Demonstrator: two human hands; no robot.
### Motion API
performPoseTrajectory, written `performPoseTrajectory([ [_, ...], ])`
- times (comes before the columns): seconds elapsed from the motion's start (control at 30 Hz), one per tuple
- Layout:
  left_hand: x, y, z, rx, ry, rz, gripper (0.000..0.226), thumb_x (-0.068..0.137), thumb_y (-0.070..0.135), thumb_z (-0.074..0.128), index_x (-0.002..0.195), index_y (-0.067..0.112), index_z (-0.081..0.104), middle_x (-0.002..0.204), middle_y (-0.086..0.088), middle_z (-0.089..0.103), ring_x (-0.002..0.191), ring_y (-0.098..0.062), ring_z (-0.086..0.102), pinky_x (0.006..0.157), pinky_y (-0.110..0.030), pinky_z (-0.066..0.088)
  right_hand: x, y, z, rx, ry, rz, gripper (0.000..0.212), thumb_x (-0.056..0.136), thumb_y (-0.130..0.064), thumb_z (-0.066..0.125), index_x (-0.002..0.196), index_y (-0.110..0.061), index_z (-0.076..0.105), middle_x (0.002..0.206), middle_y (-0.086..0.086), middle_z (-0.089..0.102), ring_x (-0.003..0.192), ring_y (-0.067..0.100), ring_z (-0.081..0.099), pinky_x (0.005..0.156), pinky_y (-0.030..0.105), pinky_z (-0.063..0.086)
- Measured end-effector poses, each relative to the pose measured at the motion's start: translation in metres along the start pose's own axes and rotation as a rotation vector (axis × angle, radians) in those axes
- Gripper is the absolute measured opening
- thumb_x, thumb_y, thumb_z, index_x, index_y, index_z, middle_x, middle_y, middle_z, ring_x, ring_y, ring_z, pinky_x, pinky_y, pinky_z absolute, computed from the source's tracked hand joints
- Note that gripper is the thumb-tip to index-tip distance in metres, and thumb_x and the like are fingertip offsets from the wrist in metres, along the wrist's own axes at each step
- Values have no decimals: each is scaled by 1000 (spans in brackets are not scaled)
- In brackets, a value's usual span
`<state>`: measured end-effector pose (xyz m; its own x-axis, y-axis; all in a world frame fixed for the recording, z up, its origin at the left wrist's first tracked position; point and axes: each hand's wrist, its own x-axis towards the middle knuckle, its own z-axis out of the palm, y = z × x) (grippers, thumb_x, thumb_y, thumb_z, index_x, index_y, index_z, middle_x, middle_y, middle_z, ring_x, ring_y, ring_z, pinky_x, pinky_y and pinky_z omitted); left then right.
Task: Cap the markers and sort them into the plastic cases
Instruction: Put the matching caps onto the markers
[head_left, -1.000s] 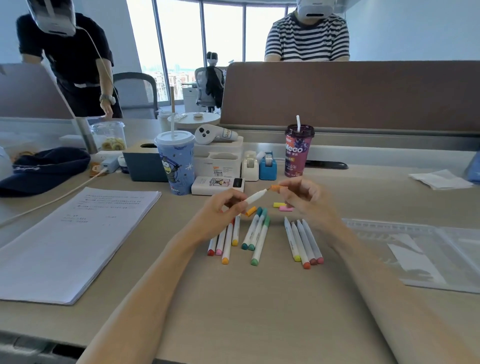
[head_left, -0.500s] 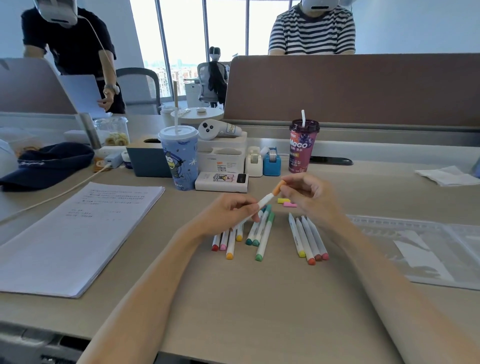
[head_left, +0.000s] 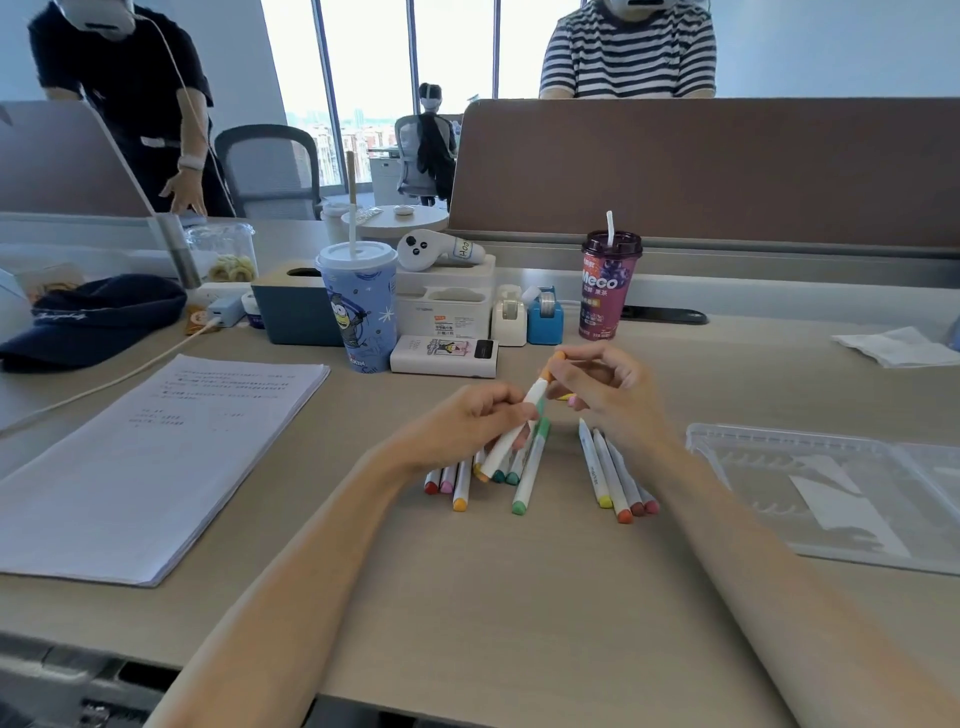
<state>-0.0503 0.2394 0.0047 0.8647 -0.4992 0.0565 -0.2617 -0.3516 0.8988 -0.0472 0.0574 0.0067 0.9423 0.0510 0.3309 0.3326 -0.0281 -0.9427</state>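
Clear plastic cases (head_left: 769, 478) lie flat on the table (head_left: 519, 597), right of the work area, well apart from the markers. Inside them: a white paper slip (head_left: 841, 499); contents otherwise hard to make out through the plastic.

Far side of table: blue lidded cup (head_left: 358, 312) with straw, purple lidded cup (head_left: 605, 291) with straw, and a clear tub (head_left: 223, 254) at far left holding pale ring-shaped pieces.

Left hand (head_left: 478, 421): fingers curled round the barrel of a white marker (head_left: 508, 446), raised just above the table, tilted with its upper end pointing away and to the right.

Right hand (head_left: 602, 387): thumb and forefinger pinch the orange cap (head_left: 546, 374) at that upper end; other fingers loosely curled. Whether the cap is fully seated cannot be told.

Both forearms reach in from the near edge, the hands meeting over the middle.

Below the hands on the table: a left row of markers (head_left: 460, 488), partly hidden by the left hand, a green-ended marker (head_left: 530, 473) beside it, and a right row (head_left: 608, 478) of four lying side by side. Small yellow and pink caps (head_left: 569, 399) show just under the right hand.

Stack of printed paper (head_left: 156, 457) at left.
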Motion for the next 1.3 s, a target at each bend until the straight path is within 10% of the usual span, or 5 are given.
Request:
performPoseTrajectory([
  [0.4,3,-5,2,44,102,53,26,100,20,45,111,-2,57,77,-1,61,69,-8,57,66,-23,49,-2,6,18,165,25,64,14,91,-12,64,103,-18,63,95,2,75,90,15,72,74,21,56],
  [0.77,7,-4,-11,67,240,-80,18,97,26,55,91,11,62,78,-19,66,57,-15,59,57,-25,52,7,17,21,-151,-11,48,31,98,-21,54,127,-30,55,96,-19,70,93,1,67,87,21,52],
  [1.0,5,-26,-27,640,432,-215,35,89,39,57,66,14,52,59,2,48,57,-12,43,57,-26,37,9,33,15,-314,-32,168,30,95,-27,58,124,-32,54,103,-10,69,102,7,62,96,38,52],
  [1.3,11,-32,-16,751,364,-306,40,90,44,55,60,18,49,59,1,46,56,-13,43,54,-27,36,9,26,13,-344,-32,127,18,96,-22,57,112,-30,60,96,-15,67,91,-3,61,73,11,44],
])
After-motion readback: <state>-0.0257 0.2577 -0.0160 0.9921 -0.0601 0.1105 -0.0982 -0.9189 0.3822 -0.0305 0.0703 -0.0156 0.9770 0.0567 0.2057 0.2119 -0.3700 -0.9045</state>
